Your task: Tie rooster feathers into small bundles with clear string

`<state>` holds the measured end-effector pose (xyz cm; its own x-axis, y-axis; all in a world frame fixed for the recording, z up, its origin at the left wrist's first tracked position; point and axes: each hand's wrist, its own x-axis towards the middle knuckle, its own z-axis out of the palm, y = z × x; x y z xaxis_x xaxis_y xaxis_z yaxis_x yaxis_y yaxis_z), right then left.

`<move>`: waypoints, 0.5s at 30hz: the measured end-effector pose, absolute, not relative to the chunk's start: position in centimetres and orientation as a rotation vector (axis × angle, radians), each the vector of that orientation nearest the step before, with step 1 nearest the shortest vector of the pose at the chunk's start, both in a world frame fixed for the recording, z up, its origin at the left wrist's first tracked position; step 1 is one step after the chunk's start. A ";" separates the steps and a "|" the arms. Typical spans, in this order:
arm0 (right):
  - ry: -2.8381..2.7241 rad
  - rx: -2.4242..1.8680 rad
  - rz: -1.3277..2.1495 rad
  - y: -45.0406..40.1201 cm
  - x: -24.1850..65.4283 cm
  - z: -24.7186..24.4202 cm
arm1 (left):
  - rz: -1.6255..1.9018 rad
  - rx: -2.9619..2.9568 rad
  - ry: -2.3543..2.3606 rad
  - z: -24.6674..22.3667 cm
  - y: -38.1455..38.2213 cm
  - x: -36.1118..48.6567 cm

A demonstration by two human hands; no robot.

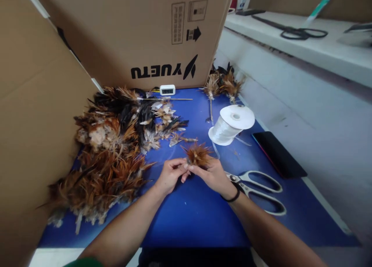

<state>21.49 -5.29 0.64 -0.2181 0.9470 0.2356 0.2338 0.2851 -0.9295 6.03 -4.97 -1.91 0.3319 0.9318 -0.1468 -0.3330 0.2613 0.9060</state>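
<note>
A small bunch of reddish-brown feathers point(198, 154) is held over the middle of the blue table. My right hand point(211, 173) is closed around its lower right side, thumb pointing left. At the bunch's left base, my left hand point(173, 174) pinches with thumb and fingers, its fingertips meeting my right thumb. The base of the bunch is partly hidden by the fingers. Left of my hands lies a large pile of brown and black feathers point(107, 174). A white spool of ribbon point(229, 125) stands beyond my right hand, and scissors point(258, 185) lie beside my right wrist.
Cardboard boxes point(116, 34) wall off the back and left of the blue table point(200, 224). A small digital clock point(167, 90) and more feather bunches point(222, 83) sit at the back. A phone point(279, 154) lies at the right edge. Black scissors point(302, 33) rest on a white ledge.
</note>
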 end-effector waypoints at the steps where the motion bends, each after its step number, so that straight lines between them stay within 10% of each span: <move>1: -1.640 -1.090 1.002 -5.3 21.5 0.6 | 0.992 0.919 0.821 -2.0 -5.0 6.0; 15: -1.689 -1.142 0.688 -6.2 21.6 0.4 | 1.028 0.947 0.760 -2.1 -5.0 6.6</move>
<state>21.60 -6.19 0.36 -0.1125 0.9123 0.3938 0.3778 0.4058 -0.8322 6.65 -4.98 -2.05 0.3411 0.9361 -0.0853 -0.3559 0.2126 0.9100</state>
